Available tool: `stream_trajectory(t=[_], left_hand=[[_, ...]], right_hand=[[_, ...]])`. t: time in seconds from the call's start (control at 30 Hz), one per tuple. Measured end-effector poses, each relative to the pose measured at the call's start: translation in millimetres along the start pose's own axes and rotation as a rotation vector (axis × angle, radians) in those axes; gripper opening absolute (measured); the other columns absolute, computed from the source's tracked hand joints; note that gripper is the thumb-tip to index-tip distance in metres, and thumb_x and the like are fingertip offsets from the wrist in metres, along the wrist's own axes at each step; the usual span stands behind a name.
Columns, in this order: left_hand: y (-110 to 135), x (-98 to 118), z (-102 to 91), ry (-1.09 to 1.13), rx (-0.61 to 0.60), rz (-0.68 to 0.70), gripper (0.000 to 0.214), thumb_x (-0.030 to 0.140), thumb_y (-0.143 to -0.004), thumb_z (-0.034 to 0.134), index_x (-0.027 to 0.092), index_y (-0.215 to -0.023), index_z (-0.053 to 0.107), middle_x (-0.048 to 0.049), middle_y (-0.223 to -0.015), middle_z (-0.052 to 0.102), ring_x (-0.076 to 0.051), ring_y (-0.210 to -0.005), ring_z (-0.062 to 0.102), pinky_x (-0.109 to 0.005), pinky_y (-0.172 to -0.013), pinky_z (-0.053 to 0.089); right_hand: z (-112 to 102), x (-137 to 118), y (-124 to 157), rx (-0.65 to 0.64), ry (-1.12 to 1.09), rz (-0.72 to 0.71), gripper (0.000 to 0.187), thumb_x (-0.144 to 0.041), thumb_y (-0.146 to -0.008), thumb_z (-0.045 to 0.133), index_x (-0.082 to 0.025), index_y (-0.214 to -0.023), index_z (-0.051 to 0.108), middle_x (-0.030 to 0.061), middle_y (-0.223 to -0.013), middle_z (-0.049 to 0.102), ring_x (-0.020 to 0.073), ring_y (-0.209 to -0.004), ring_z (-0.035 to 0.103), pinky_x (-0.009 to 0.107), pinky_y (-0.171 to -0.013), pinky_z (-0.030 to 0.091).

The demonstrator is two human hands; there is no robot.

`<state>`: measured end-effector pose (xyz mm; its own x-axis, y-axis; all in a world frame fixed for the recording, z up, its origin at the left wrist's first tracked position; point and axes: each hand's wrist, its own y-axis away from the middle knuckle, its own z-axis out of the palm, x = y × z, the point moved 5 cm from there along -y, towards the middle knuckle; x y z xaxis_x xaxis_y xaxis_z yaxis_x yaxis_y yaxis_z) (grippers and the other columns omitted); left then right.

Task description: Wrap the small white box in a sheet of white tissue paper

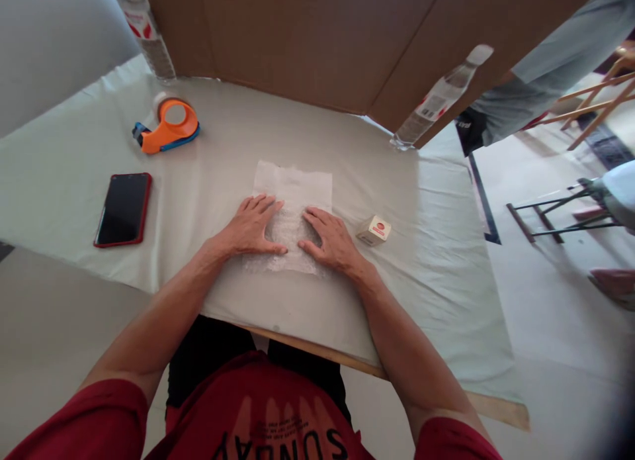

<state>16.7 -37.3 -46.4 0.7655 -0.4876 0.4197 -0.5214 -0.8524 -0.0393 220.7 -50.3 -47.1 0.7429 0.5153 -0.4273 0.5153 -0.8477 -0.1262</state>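
A sheet of bubble wrap [292, 182] lies flat on the cloth-covered table in front of me. My left hand [255, 228] rests on its left side, fingers stretched out and thumb pointing inward. On the sheet's right side lies my right hand [331, 238], also open, its fingers spread. Both palms face down, and a strip of the sheet shows between the two thumbs. Just right of my right hand sits a small cream box [374, 230] with a red mark on its top.
An orange tape dispenser [171, 126] and a phone with a red edge [123, 210] lie to the left. Water bottles [146, 36] [441, 99] stand by a brown cardboard panel [297, 43] at the back. Another person [550, 63] is beyond the right side.
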Motion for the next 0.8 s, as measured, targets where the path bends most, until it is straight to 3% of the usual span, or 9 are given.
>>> stream_trajectory(t=[0.13, 0.4, 0.6, 0.7, 0.8], left_hand=[[0, -9, -4.0, 0.017, 0.004, -0.028, 0.107, 0.075, -0.068, 0.070, 0.019, -0.153, 0.036, -0.0178, -0.162, 0.033, -0.040, -0.151, 0.024, -0.054, -0.123, 0.013], [-1, -13, -7.5, -0.041, -0.027, -0.028, 0.099, 0.068, -0.071, 0.071, 0.017, -0.150, 0.042, -0.0184, -0.161, 0.036, -0.039, -0.151, 0.026, -0.055, -0.123, 0.016], [2, 3, -17.6, -0.004, 0.198, 0.096, 0.061, 0.051, -0.085, 0.065, 0.016, -0.134, 0.060, -0.0172, -0.149, 0.052, -0.033, -0.143, 0.041, -0.050, -0.121, 0.027], [1, 9, -9.8, 0.039, 0.131, 0.164, 0.060, 0.052, -0.084, 0.066, 0.018, -0.133, 0.061, -0.0152, -0.144, 0.057, -0.033, -0.139, 0.047, -0.050, -0.118, 0.032], [-1, 8, -0.9, 0.028, 0.005, 0.155, 0.082, 0.062, -0.074, 0.072, 0.017, -0.141, 0.054, -0.0172, -0.149, 0.051, -0.038, -0.142, 0.042, -0.054, -0.120, 0.029]], right_hand=[[-2, 5, 3, -0.091, -0.032, -0.070, 0.074, -0.052, -0.083, 0.067, -0.020, -0.147, 0.048, 0.0166, -0.158, 0.042, 0.0331, -0.147, 0.039, 0.054, -0.120, 0.031], [2, 7, 3, -0.066, -0.008, -0.027, 0.082, -0.062, -0.080, 0.069, -0.021, -0.147, 0.048, 0.0156, -0.159, 0.041, 0.0355, -0.149, 0.035, 0.056, -0.120, 0.029], [2, 4, 3, -0.067, 0.008, -0.020, 0.081, -0.065, -0.081, 0.065, -0.021, -0.147, 0.048, 0.0147, -0.159, 0.041, 0.0347, -0.149, 0.034, 0.055, -0.121, 0.028], [1, 4, 3, -0.064, -0.003, -0.031, 0.081, -0.066, -0.081, 0.065, -0.023, -0.148, 0.047, 0.0134, -0.159, 0.040, 0.0347, -0.149, 0.033, 0.056, -0.121, 0.028], [2, 5, 2, -0.078, -0.011, -0.025, 0.086, -0.066, -0.079, 0.067, -0.022, -0.150, 0.045, 0.0144, -0.160, 0.039, 0.0353, -0.150, 0.032, 0.056, -0.121, 0.028]])
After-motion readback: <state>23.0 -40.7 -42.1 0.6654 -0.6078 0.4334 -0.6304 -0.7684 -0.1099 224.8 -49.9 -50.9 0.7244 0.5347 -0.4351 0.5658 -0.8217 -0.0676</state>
